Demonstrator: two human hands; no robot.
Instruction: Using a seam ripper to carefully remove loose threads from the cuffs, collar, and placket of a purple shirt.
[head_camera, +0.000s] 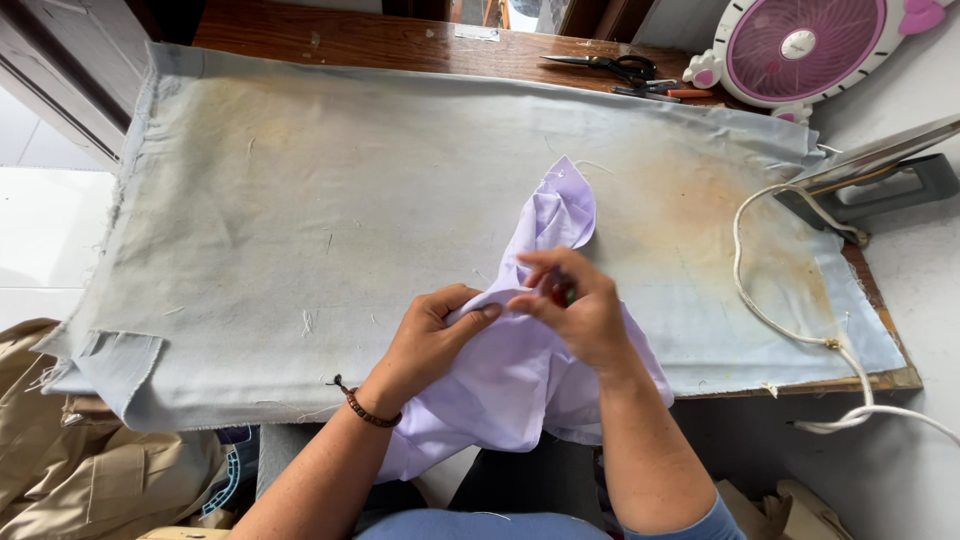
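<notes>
While the lilac garment (520, 370) lay over the near edge of the stained grey cloth (300, 220), its long axis running away toward a peaked tip, the left hand (430, 335) pinched a fold and the right hand (575, 305), nearer that tip, clasped cloth and something small and red.

bare cloth (300, 220) left; cord (790, 320) right

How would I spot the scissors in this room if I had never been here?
Start at the long table covered by a stained grey cloth. Look to its far right edge, on the bare wood beside the pink fan. The scissors lie flat there: dark handles, metal blades pointing left, the only cutting tool.
</notes>
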